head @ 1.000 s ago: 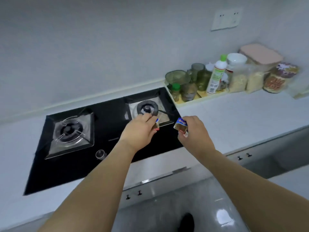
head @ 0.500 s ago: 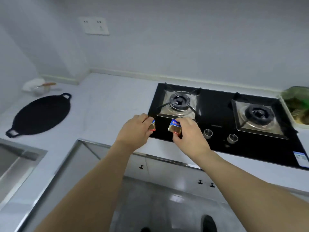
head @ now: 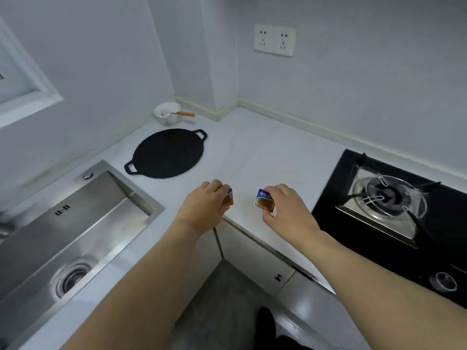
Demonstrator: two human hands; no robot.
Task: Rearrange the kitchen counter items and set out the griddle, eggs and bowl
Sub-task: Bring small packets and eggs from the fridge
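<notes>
I am holding one small foil packet (head: pixel 264 201) pinched in my right hand (head: pixel 285 207) and a second packet (head: pixel 228 197) pinched in my left hand (head: pixel 203 205), both hovering over the counter (head: pixel 265 152) edge. The griddle (head: pixel 168 152) is lying beyond the left grip; the bowl (head: pixel 168 112) with a whisk (head: pixel 177 113) is sitting further back. No eggs are showing. Risk, as I am judging it: either light pinch slipping and a packet falling off the edge toward the floor.

Griddle (head: pixel 168 153) lies on counter (head: pixel 273 157), bowl (head: pixel 167 112) behind, sink (head: pixel 75 223) left.
</notes>
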